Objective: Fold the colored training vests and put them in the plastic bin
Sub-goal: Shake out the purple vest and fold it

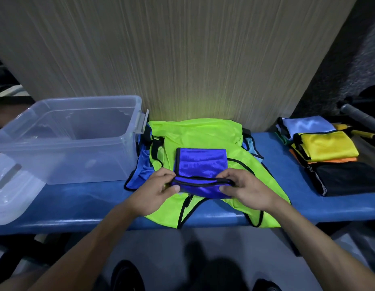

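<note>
A dark blue vest [201, 162], folded small, lies on top of a spread neon green vest [195, 135] on the blue bench [81, 204]. My left hand [159, 186] pinches the near left edge of the blue vest. My right hand [243, 186] pinches its near right edge, and that near edge is lifted and folded over. Another blue vest [142, 171] and a light blue one [250, 145] peek out from under the green vest. The clear plastic bin [62, 141] stands to the left with nothing visible inside.
The bin's clear lid [12, 194] lies at the bench's left end. A pile of folded vests sits at the right: light blue [306, 124], yellow [327, 145], orange [333, 159], black [346, 177]. A wood-grain wall [182, 59] rises behind the bench. Grey floor lies below.
</note>
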Available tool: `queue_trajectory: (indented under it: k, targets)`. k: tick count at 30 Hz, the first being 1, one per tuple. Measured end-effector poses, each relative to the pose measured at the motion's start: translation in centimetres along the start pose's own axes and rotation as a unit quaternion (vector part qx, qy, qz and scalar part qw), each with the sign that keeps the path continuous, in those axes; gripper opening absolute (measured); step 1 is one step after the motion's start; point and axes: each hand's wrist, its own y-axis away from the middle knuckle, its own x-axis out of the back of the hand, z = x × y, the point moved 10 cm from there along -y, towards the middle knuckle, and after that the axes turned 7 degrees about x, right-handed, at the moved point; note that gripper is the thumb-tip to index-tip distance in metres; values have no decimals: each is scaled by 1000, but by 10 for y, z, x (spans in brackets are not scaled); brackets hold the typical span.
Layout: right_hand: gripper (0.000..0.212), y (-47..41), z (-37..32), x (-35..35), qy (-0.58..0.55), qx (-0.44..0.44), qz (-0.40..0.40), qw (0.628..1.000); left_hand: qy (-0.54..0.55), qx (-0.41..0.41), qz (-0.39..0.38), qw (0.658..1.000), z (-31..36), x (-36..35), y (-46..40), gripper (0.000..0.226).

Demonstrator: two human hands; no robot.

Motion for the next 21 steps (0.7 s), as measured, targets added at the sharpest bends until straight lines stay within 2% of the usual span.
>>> queue_trajectory:
  k: [4,10,11,13,14,17,21]
  targets:
    - [13,9,3,-2,-90,-48,-34,994,-16,1,27,1000,0,-7,7,29]
    - [13,10,16,-2,-57,-120,-38,990,-2,-28,71,997,10,-6,14,56]
    - [14,9,16,-1,-57,-128,-36,990,0,-37,76,996,13,-4,16,54]
    - [13,8,16,-2,-61,-138,-36,988,1,-46,79,996,17,-4,18,36]
    - [13,8,17,-2,-64,-142,-35,987,1,-41,76,996,17,-5,17,31]
    - [12,5,19,1,-78,-154,-24,985,13,21,72,997,10,-6,10,40]
    - [14,-4,22,13,-56,-158,40,985,29,81,69,994,9,-3,-2,46]
